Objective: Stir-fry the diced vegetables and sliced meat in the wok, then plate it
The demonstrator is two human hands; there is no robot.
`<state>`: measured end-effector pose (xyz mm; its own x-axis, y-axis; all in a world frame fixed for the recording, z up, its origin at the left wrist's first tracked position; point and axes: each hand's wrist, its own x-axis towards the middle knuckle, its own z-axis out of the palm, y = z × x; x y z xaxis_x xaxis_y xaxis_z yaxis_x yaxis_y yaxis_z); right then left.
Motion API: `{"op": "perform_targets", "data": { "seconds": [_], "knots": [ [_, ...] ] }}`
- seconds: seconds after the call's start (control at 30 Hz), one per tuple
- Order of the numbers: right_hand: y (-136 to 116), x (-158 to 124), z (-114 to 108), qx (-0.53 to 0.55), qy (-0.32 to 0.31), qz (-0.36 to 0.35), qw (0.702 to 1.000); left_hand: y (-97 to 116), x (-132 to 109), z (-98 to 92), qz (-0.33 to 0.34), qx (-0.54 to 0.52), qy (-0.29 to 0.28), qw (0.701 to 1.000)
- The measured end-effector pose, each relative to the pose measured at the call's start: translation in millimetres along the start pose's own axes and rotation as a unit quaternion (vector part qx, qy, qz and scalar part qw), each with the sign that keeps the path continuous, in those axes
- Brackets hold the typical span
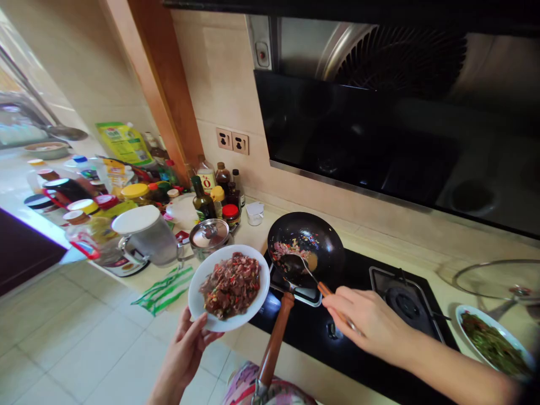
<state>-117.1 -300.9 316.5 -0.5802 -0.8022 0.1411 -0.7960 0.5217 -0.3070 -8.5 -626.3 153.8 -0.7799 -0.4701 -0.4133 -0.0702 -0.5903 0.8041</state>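
A white plate (194,301) heaped with dark cooked meat and red bits (232,284) is held at its lower left rim by my left hand (192,343). My right hand (365,318) is closed round the wooden handle of a metal spatula (324,289). The spatula's head rests inside a black wok (324,242), among chopped pinkish meat and red bits (291,247). The wok sits on the left burner, tilted, and its wooden handle (276,337) points toward me. Between the plate and the wok there is a small gap.
The black stove (350,354) has a right burner (403,304) with nothing on it. A plate of green food (493,340) and a glass lid (485,278) stand at right. Bottles (202,199), a lidded glass pot (210,236) and a pitcher (149,239) crowd the left counter.
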Motion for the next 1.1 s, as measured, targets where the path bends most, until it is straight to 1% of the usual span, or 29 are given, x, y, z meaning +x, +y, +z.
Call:
{"op": "perform_targets", "data": {
  "seconds": [0.07,0.13,0.2,0.27,0.3,0.33,0.37,0.4,0.43,0.5,0.53,0.6,0.63,0.7,0.77,0.8,0.87,0.97,1.1],
  "knots": [
    [19,5,3,0.049,0.047,0.073,0.995,1,0,0.8,-0.007,0.000,-0.009,1.000],
    [45,14,-10,0.108,0.090,0.194,0.971,0,-1,0.6,-0.007,0.001,-0.010,1.000],
    [73,26,-35,0.147,0.123,0.324,0.926,-1,-2,-1.1,-0.002,0.000,-0.006,1.000],
    [102,37,-57,0.175,0.140,0.426,0.877,-4,-2,-4.4,-0.002,-0.002,-0.001,1.000],
    [117,40,-61,0.188,0.147,0.461,0.855,-6,-2,-6.6,-0.005,-0.004,0.002,1.000],
    [131,41,-61,0.209,0.158,0.485,0.834,-8,-2,-9.0,-0.008,-0.004,0.005,1.000],
    [145,40,-54,0.235,0.172,0.498,0.817,-10,-2,-11.4,-0.012,-0.005,0.007,1.000],
    [157,35,-41,0.278,0.194,0.505,0.794,-12,-2,-13.5,-0.014,-0.005,0.011,1.000],
    [167,29,-24,0.336,0.217,0.505,0.765,-13,-2,-15.3,-0.015,-0.005,0.014,1.000],
    [180,15,21,0.448,0.269,0.483,0.703,-15,-2,-17.0,-0.017,-0.004,0.020,1.000],
    [183,9,44,0.491,0.287,0.464,0.680,-15,-2,-16.7,-0.017,-0.003,0.023,1.000],
    [182,1,85,0.547,0.321,0.433,0.640,-14,-3,-13.8,-0.017,0.004,0.026,0.999],
    [180,-1,101,0.568,0.335,0.421,0.623,-13,-3,-11.1,-0.017,0.009,0.026,0.999],
    [171,-1,121,0.601,0.355,0.408,0.588,-10,-3,-3.6,-0.016,0.017,0.020,1.000],
    [164,-2,127,0.619,0.369,0.405,0.563,-6,-1,6.4,-0.013,0.024,0.007,1.000],
    [161,-3,125,0.621,0.375,0.407,0.555,-5,1,12.1,-0.009,0.027,0.000,1.000],
    [157,-6,117,0.617,0.388,0.410,0.548,-3,5,24.2,-0.002,0.033,-0.013,0.999],
    [157,-15,93,0.596,0.408,0.414,0.554,-3,12,43.8,0.002,0.038,-0.039,0.999],
    [161,-28,44,0.556,0.433,0.411,0.579,-3,24,75.0,0.002,0.039,-0.072,0.997]
  ]
}}
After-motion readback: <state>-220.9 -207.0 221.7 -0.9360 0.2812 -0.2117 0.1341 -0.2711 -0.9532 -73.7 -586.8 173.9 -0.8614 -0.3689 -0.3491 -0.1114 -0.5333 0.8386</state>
